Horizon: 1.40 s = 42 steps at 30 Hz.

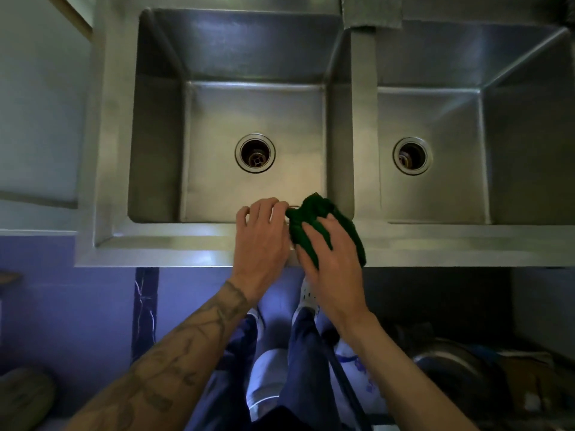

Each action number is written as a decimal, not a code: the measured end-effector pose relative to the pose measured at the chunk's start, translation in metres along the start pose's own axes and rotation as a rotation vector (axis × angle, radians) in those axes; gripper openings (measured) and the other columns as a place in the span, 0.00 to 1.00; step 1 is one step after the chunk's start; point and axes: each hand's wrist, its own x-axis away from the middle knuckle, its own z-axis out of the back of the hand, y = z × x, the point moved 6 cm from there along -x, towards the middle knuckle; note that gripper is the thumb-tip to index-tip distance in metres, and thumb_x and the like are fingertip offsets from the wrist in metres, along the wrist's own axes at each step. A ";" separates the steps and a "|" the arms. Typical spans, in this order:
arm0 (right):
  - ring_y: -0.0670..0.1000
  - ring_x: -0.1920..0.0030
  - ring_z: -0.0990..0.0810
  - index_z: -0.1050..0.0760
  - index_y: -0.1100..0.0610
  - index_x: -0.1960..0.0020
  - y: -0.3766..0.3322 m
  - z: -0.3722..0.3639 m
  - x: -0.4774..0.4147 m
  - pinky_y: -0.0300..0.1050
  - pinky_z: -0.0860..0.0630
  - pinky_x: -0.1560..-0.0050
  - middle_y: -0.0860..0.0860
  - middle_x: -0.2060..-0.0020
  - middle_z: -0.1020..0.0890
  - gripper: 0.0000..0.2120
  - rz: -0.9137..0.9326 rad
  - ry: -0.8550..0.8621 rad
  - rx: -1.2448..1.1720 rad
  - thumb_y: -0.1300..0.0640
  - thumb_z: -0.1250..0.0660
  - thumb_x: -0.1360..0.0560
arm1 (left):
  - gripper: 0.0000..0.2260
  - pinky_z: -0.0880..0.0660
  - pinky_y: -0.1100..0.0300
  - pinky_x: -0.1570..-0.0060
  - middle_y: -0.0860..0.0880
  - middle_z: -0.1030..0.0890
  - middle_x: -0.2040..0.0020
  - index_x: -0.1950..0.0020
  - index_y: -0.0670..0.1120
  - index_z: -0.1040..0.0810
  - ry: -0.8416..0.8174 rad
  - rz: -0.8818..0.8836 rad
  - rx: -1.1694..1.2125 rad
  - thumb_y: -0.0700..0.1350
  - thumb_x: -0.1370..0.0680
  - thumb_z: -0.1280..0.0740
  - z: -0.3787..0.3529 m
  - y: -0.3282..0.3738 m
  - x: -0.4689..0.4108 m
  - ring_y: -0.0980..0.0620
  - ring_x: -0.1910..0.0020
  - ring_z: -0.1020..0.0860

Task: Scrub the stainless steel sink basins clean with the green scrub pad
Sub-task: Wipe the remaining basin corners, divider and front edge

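Observation:
A double stainless steel sink fills the upper view. The left basin (217, 113) has a round drain (255, 153); the right basin (441, 119) has its own drain (412, 156). Both basins hold nothing else. A crumpled dark green scrub pad (314, 213) hangs over the front rim of the left basin, near its right corner. My right hand (329, 262) grips the pad from below and behind. My left hand (261, 234) rests on the front rim beside it, fingertips curled and touching the pad's left edge.
The sink's front ledge (155, 247) runs across the middle. A grey cloth (371, 12) hangs over the back divider. A white counter (37, 150) lies to the left. Below are my legs, white shoes (308, 293), a purple floor and dark clutter under the right basin (451, 368).

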 end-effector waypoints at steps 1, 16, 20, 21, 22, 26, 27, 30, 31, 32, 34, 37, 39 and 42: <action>0.55 0.24 0.31 0.24 0.56 0.29 0.006 0.005 -0.002 0.51 0.34 0.23 0.56 0.28 0.26 0.20 0.011 0.008 0.023 0.50 0.33 0.18 | 0.10 0.28 0.44 0.40 0.44 0.20 0.40 0.39 0.44 0.22 0.006 0.040 -0.008 0.38 0.19 0.37 0.003 -0.014 0.005 0.41 0.42 0.22; 0.54 0.29 0.27 0.22 0.57 0.33 -0.022 -0.013 -0.016 0.51 0.29 0.27 0.54 0.32 0.25 0.17 -0.015 0.096 -0.038 0.48 0.35 0.17 | 0.10 0.30 0.45 0.40 0.44 0.20 0.41 0.40 0.43 0.23 0.060 0.155 -0.096 0.45 0.17 0.40 0.026 -0.114 0.026 0.41 0.42 0.22; 0.57 0.29 0.26 0.22 0.59 0.34 -0.009 -0.009 -0.006 0.60 0.24 0.31 0.56 0.33 0.25 0.15 -0.205 0.236 -0.004 0.54 0.33 0.18 | 0.10 0.29 0.45 0.42 0.45 0.20 0.43 0.41 0.44 0.23 0.077 0.182 -0.071 0.46 0.17 0.40 0.022 -0.112 0.025 0.41 0.45 0.22; 0.58 0.29 0.26 0.22 0.60 0.34 -0.019 -0.017 -0.007 0.60 0.24 0.32 0.58 0.33 0.25 0.15 -0.225 0.239 0.005 0.55 0.33 0.18 | 0.10 0.28 0.45 0.43 0.44 0.20 0.43 0.41 0.44 0.22 0.077 0.187 -0.044 0.46 0.17 0.40 0.023 -0.112 0.024 0.41 0.45 0.22; 0.59 0.29 0.26 0.22 0.61 0.34 -0.033 -0.026 -0.009 0.61 0.25 0.31 0.59 0.33 0.24 0.15 -0.223 0.226 0.005 0.55 0.33 0.18 | 0.11 0.28 0.45 0.43 0.44 0.19 0.43 0.41 0.43 0.22 0.073 0.187 -0.015 0.45 0.17 0.40 0.025 -0.112 0.024 0.41 0.45 0.22; 0.59 0.26 0.29 0.23 0.59 0.32 -0.102 -0.064 -0.020 0.58 0.29 0.27 0.60 0.31 0.25 0.17 -0.158 0.109 -0.078 0.52 0.36 0.16 | 0.13 0.27 0.48 0.42 0.47 0.21 0.43 0.40 0.42 0.22 0.078 0.252 0.311 0.45 0.15 0.44 0.039 -0.115 0.025 0.45 0.45 0.24; 0.58 0.25 0.30 0.25 0.58 0.31 -0.116 -0.070 -0.022 0.58 0.30 0.26 0.59 0.30 0.25 0.17 -0.158 0.096 -0.128 0.51 0.39 0.15 | 0.14 0.28 0.50 0.41 0.50 0.22 0.43 0.39 0.43 0.23 0.093 0.305 0.439 0.45 0.15 0.45 0.044 -0.119 0.027 0.49 0.44 0.26; 0.54 0.24 0.33 0.29 0.57 0.26 -0.149 -0.084 -0.028 0.56 0.34 0.23 0.55 0.28 0.27 0.21 -0.212 0.061 -0.343 0.50 0.46 0.15 | 0.13 0.26 0.51 0.41 0.63 0.27 0.43 0.36 0.47 0.24 0.179 0.429 0.577 0.47 0.15 0.45 0.065 -0.138 0.042 0.55 0.44 0.28; 0.51 0.23 0.34 0.31 0.56 0.25 -0.159 -0.088 -0.030 0.54 0.36 0.22 0.54 0.27 0.28 0.22 -0.226 0.023 -0.437 0.49 0.48 0.15 | 0.12 0.25 0.50 0.41 0.69 0.29 0.43 0.35 0.48 0.24 0.192 0.456 0.580 0.48 0.15 0.44 0.071 -0.144 0.048 0.55 0.43 0.27; 0.49 0.22 0.35 0.33 0.55 0.23 -0.168 -0.091 -0.031 0.51 0.37 0.21 0.52 0.26 0.29 0.24 -0.227 -0.024 -0.533 0.48 0.49 0.15 | 0.12 0.25 0.50 0.41 0.72 0.30 0.41 0.34 0.50 0.25 0.190 0.479 0.579 0.49 0.14 0.43 0.075 -0.148 0.055 0.55 0.43 0.27; 0.45 0.25 0.32 0.34 0.54 0.22 -0.180 -0.092 -0.037 0.44 0.36 0.22 0.50 0.26 0.29 0.24 -0.216 -0.112 -0.710 0.48 0.49 0.15 | 0.13 0.24 0.47 0.39 0.71 0.30 0.40 0.31 0.50 0.26 0.173 0.515 0.574 0.50 0.14 0.40 0.078 -0.150 0.068 0.53 0.40 0.25; 0.37 0.33 0.27 0.28 0.52 0.28 -0.164 -0.071 -0.048 0.30 0.32 0.34 0.45 0.34 0.24 0.18 -0.188 -0.060 -0.725 0.53 0.46 0.16 | 0.21 0.26 0.44 0.33 0.53 0.26 0.31 0.27 0.47 0.27 0.108 0.583 0.471 0.55 0.17 0.37 0.074 -0.138 0.072 0.48 0.33 0.26; 0.40 0.34 0.25 0.27 0.51 0.30 -0.131 -0.056 -0.053 0.32 0.31 0.34 0.44 0.34 0.25 0.16 -0.174 0.027 -0.547 0.54 0.45 0.15 | 0.26 0.28 0.46 0.30 0.47 0.27 0.28 0.26 0.46 0.27 0.065 0.622 0.330 0.59 0.19 0.35 0.067 -0.121 0.065 0.46 0.31 0.28; 0.50 0.35 0.23 0.28 0.55 0.29 -0.094 -0.052 -0.055 0.49 0.25 0.32 0.50 0.33 0.25 0.16 -0.187 -0.025 -0.291 0.58 0.42 0.15 | 0.25 0.27 0.45 0.33 0.42 0.26 0.30 0.29 0.44 0.24 0.055 0.628 0.132 0.57 0.20 0.29 0.058 -0.105 0.055 0.41 0.33 0.26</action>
